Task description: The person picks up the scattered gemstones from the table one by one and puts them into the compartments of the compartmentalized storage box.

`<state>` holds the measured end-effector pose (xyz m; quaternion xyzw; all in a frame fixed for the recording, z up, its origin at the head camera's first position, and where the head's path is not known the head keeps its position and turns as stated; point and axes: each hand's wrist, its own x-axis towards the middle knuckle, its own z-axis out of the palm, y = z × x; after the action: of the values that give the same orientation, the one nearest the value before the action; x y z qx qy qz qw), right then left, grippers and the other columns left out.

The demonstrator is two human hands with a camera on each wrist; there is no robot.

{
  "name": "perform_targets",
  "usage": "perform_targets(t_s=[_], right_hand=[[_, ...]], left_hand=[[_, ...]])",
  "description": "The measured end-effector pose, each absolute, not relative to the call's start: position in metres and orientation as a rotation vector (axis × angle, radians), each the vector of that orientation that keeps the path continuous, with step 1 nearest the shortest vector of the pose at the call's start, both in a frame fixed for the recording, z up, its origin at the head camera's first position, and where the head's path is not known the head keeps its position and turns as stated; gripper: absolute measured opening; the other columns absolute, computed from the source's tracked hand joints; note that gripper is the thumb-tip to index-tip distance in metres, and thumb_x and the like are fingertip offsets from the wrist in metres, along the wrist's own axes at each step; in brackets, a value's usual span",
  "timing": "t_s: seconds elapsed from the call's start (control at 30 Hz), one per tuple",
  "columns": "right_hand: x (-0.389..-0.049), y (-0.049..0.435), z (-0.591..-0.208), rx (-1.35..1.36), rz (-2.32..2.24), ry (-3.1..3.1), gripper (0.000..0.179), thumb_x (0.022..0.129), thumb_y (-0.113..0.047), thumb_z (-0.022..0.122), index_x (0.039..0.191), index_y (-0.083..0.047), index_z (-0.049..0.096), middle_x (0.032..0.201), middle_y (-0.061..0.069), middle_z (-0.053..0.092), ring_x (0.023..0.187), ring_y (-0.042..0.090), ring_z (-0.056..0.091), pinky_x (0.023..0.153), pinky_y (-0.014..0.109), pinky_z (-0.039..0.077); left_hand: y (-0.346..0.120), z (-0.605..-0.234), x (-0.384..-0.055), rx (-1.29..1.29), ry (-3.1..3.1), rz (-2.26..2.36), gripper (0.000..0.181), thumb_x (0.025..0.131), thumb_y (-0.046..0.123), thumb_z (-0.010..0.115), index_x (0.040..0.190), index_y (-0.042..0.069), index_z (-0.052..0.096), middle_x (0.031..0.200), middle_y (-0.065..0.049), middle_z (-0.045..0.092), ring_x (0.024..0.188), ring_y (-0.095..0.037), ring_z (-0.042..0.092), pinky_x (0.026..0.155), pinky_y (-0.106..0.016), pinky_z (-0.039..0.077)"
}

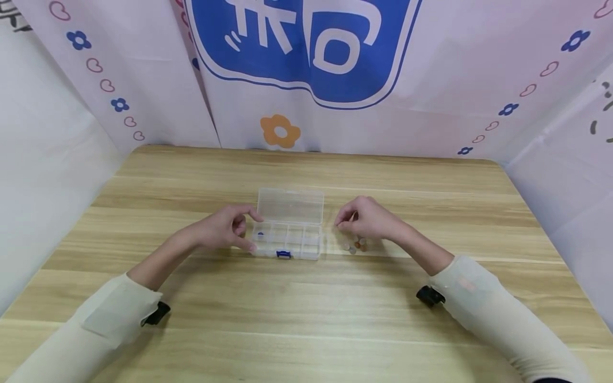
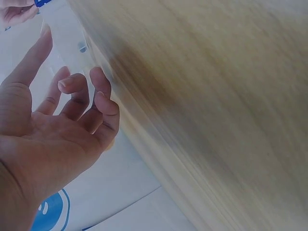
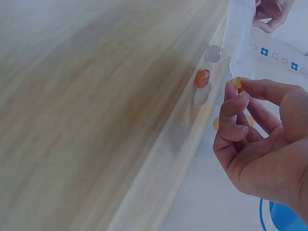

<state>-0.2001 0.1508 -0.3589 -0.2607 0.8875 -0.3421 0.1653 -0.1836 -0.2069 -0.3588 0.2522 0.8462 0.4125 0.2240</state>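
A clear plastic compartment box (image 1: 287, 242) lies open on the table, its lid (image 1: 290, 206) folded back on the far side. My left hand (image 1: 222, 229) spans the box's left end, thumb at the near corner and index finger at the far one, holding it; the other fingers curl loosely. One small blue piece (image 1: 261, 234) sits in a left compartment. To the right of the box, my right hand (image 3: 269, 139) pinches a small yellow piece (image 3: 237, 82) between thumb and index finger. Below it lie an orange oval piece (image 3: 202, 78) and clear rounded pieces (image 3: 213, 54).
The box's blue latch (image 1: 283, 254) faces the near side. Everything stands on a wood-grain table (image 1: 287, 319). Behind the table hangs a white printed cloth (image 1: 431, 80), with white cloth at both sides too.
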Motion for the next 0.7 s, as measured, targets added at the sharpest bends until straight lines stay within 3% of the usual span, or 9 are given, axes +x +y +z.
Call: perform_targets(t_s=[0.13, 0.7], right_hand=[[-0.2009, 0.1486, -0.3576, -0.758, -0.986, 2.532, 0.009, 0.095, -0.004, 0.070, 0.094, -0.004, 0.079, 0.089, 0.005, 0.075, 0.075, 0.013, 0.064, 0.069, 0.030, 0.054], [-0.2019, 0.1429, -0.3513, -0.719, -1.049, 2.543, 0.006, 0.094, -0.004, 0.073, 0.098, -0.001, 0.077, 0.090, 0.005, 0.076, 0.077, 0.016, 0.065, 0.069, 0.030, 0.052]], left_hand=[[-0.2065, -0.3586, -0.1838, 0.697, 2.338, 1.132, 0.056, 0.082, 0.003, 0.087, 0.129, -0.009, 0.058, 0.068, 0.001, 0.040, 0.063, -0.011, 0.039, 0.062, -0.025, 0.040], [-0.2066, -0.3577, -0.1837, 0.683, 2.346, 1.119, 0.057, 0.082, 0.003, 0.087, 0.129, -0.009, 0.058, 0.067, 0.001, 0.040, 0.062, -0.010, 0.038, 0.062, -0.025, 0.039]])
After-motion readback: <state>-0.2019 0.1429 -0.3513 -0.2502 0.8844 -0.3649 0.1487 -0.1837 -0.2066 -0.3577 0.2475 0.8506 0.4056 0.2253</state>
